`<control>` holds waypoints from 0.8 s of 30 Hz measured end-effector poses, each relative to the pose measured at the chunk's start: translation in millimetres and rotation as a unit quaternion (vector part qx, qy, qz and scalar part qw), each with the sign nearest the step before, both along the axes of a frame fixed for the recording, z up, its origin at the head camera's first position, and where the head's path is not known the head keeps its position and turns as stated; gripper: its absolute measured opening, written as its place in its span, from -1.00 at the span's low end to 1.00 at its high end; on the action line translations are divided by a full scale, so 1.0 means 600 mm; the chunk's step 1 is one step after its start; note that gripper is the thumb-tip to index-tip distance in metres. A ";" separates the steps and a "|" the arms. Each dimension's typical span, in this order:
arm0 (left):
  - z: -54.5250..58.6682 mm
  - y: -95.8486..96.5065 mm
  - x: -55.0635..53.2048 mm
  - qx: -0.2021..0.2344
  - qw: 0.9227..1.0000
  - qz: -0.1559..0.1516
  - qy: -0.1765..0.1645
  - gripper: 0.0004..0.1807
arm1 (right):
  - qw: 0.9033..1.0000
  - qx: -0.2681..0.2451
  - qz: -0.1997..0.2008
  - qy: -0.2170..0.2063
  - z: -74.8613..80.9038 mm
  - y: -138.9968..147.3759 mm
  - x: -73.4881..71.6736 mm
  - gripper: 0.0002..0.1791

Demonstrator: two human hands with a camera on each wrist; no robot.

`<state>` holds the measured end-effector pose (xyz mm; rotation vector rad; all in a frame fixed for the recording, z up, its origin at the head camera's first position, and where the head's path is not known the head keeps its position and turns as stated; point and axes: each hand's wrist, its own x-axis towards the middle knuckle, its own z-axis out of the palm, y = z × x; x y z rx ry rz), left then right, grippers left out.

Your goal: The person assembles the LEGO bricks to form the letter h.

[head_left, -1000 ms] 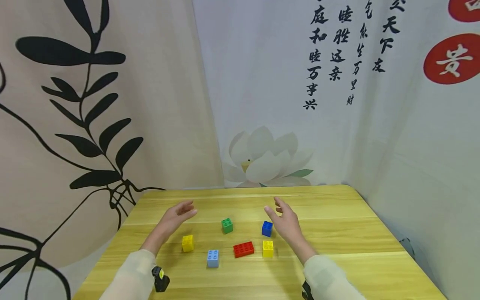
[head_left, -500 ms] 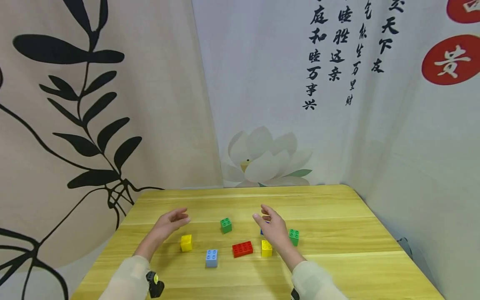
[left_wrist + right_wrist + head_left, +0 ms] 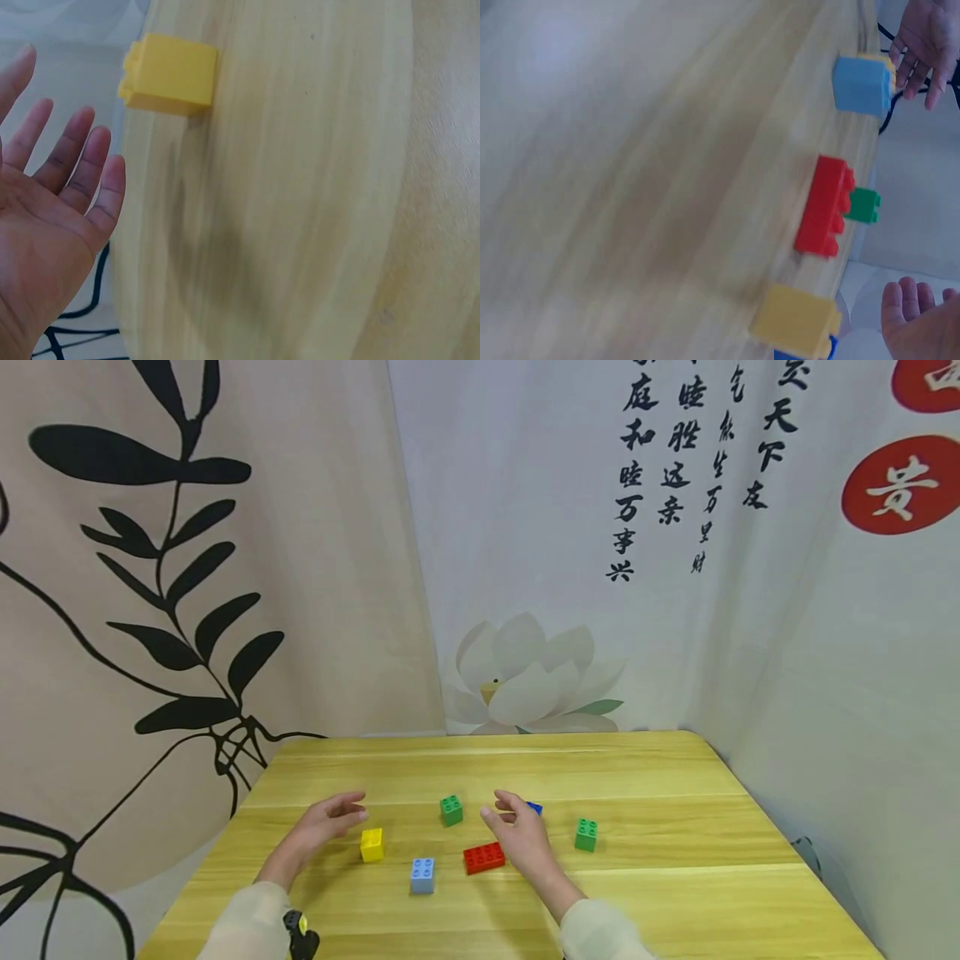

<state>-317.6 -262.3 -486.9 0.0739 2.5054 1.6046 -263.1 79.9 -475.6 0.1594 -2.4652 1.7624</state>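
Note:
My left hand hovers beyond and left of a yellow block, fingers relaxed, holding nothing. In the left wrist view its palm and spread fingers stay apart from that block. My right hand is above the table, loosely curved and holding nothing, just right of a red block. It partly covers a dark blue block. A second yellow block is hidden behind this hand in the head view but appears in the right wrist view.
A green block stands between the hands, and a light blue block sits nearer the front. Another green block is to the right. All rest on a wooden table, with a printed curtain behind it.
Both hands have moved left and toward the table's front, the right one farther. The right-hand green block has come into sight, while the right yellow block is now covered. The blocks look unmoved.

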 end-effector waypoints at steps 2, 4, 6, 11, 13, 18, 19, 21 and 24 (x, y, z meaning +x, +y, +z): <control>-0.006 -0.005 0.001 -0.005 1.000 0.002 -0.002 -0.29 | 1.000 0.002 0.006 -0.001 -0.009 -0.009 0.003 -0.40; -0.011 -0.008 0.003 -0.009 1.000 0.006 -0.007 -0.30 | 1.000 0.003 0.010 -0.001 -0.017 -0.017 0.005 -0.41; -0.017 -0.012 0.005 -0.013 1.000 0.010 -0.012 -0.31 | 1.000 0.003 0.015 0.000 -0.024 -0.025 0.008 -0.42; -0.030 -0.018 0.010 -0.003 0.999 0.007 -0.031 -0.37 | 1.000 -0.010 0.023 -0.011 -0.039 -0.047 0.019 -0.45; -0.034 -0.019 0.012 0.004 0.999 0.003 -0.037 -0.37 | 0.999 -0.016 0.029 -0.012 -0.045 -0.056 0.024 -0.47; -0.043 -0.021 0.016 0.001 0.999 -0.014 -0.041 -0.34 | 0.998 -0.023 0.047 -0.024 -0.058 -0.078 0.036 -0.46; -0.045 -0.021 0.016 0.000 0.999 -0.017 -0.042 -0.34 | 0.998 -0.022 0.049 -0.030 -0.061 -0.082 0.037 -0.45; -0.046 -0.020 0.018 -0.004 0.999 -0.023 -0.043 -0.33 | 0.997 -0.025 0.053 -0.041 -0.065 -0.089 0.041 -0.46; -0.048 -0.019 0.018 -0.010 0.999 -0.028 -0.040 -0.33 | 0.997 -0.029 0.059 -0.049 -0.070 -0.096 0.045 -0.45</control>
